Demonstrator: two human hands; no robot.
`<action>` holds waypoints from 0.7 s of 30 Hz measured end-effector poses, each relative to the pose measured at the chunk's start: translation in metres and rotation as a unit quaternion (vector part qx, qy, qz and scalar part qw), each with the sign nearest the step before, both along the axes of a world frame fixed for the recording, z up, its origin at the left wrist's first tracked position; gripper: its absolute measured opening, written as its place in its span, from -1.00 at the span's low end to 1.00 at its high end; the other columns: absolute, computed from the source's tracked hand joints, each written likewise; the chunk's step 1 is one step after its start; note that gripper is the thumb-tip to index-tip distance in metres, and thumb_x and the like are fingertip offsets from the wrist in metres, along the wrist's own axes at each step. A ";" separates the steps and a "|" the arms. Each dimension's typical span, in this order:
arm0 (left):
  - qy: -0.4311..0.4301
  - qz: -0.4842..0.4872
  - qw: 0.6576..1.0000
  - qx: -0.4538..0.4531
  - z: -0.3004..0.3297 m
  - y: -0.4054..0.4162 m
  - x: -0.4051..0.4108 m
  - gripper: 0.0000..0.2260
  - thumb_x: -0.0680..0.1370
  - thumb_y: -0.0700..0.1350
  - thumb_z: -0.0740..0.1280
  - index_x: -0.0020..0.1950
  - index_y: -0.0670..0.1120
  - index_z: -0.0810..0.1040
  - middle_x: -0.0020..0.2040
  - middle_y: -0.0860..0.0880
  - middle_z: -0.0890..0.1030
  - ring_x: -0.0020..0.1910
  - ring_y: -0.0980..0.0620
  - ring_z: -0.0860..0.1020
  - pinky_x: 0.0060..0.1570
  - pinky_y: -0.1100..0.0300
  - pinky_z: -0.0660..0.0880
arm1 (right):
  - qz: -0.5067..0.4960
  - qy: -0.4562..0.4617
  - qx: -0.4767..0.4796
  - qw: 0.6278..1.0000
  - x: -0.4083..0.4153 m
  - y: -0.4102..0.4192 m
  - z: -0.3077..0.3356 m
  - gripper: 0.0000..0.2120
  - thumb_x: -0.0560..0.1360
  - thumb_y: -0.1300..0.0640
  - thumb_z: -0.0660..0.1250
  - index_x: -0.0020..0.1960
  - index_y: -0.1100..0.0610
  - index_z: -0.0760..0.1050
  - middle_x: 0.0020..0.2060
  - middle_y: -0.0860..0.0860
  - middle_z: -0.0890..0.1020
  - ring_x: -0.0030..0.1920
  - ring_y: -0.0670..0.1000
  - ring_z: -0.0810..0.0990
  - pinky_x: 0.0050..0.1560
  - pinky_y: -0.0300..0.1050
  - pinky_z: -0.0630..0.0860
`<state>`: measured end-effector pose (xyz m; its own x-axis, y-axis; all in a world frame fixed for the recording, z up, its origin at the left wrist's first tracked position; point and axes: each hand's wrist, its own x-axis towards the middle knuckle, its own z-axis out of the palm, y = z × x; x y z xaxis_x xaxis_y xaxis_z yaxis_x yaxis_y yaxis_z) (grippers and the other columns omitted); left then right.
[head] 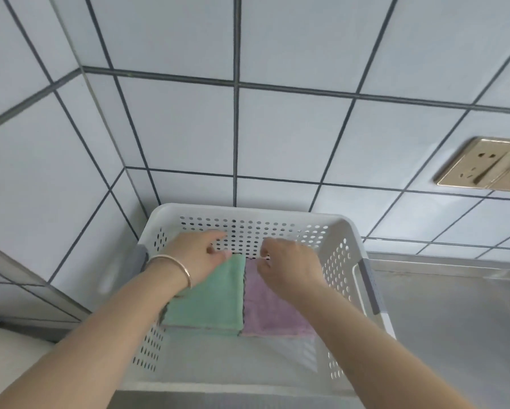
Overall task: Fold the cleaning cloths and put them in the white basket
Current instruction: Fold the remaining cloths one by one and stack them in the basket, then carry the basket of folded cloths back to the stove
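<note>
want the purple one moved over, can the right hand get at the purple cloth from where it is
Probably yes. The right hand already hovers over the far end of the purple cloth inside the white basket, and nothing covers it; the green cloth lies beside it, under the left hand.
</note>
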<state>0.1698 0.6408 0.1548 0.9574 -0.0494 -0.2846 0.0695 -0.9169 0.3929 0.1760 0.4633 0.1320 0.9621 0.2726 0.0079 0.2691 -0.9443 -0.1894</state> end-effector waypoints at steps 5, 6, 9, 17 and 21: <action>-0.370 -0.024 0.926 0.067 0.017 0.025 -0.035 -0.90 0.50 -0.10 0.28 -0.15 -0.06 0.57 -0.24 0.03 0.59 -0.43 -0.03 0.54 -0.52 0.20 0.45 | 0.032 -0.278 0.155 0.948 -0.042 -0.008 0.014 -0.77 0.35 0.11 0.15 -0.47 0.11 0.35 -0.62 -0.07 0.36 -0.62 -0.06 0.26 -0.62 -0.31 0.12; -0.369 -0.016 0.927 0.063 0.016 0.031 -0.040 -0.97 0.46 -0.14 0.36 -0.18 -0.07 0.57 -0.26 0.02 0.58 -0.44 -0.06 0.54 -0.52 0.18 0.46 | 0.030 -0.292 0.167 0.941 -0.047 -0.012 0.014 -0.78 0.35 0.12 0.15 -0.47 0.10 0.34 -0.61 -0.08 0.36 -0.59 -0.08 0.27 -0.62 -0.31 0.11; -0.299 0.067 0.951 0.047 0.009 0.046 -0.053 -0.86 0.39 -0.21 0.45 -0.08 -0.10 0.59 -0.12 -0.08 0.58 -0.18 -0.18 0.57 -0.30 0.04 0.51 | -0.024 -0.314 0.161 0.935 -0.058 -0.032 0.011 -0.79 0.36 0.11 0.19 -0.44 0.11 0.38 -0.53 -0.07 0.41 -0.45 -0.04 0.37 -0.56 -0.27 0.20; -0.136 0.214 0.966 -0.048 -0.005 0.054 -0.068 -0.56 0.49 -0.13 0.35 0.35 -0.05 0.37 0.25 -0.21 0.40 0.08 -0.26 0.49 0.11 -0.06 0.43 | -0.254 -0.026 0.088 0.963 -0.063 -0.083 0.008 -0.47 0.44 0.16 0.22 0.40 0.02 0.23 0.29 -0.01 0.31 0.26 0.06 0.33 0.13 -0.13 0.33; -0.069 0.271 0.948 -0.153 -0.022 0.075 -0.060 -0.95 0.53 -0.12 0.28 -0.03 -0.03 0.45 -0.19 -0.13 0.60 -0.20 -0.15 0.59 -0.08 -0.03 0.53 | -0.330 0.026 0.305 0.893 -0.057 -0.090 0.014 -0.47 0.47 0.28 0.15 0.42 0.06 0.23 0.22 0.06 0.43 0.13 0.09 0.49 -0.01 -0.12 0.40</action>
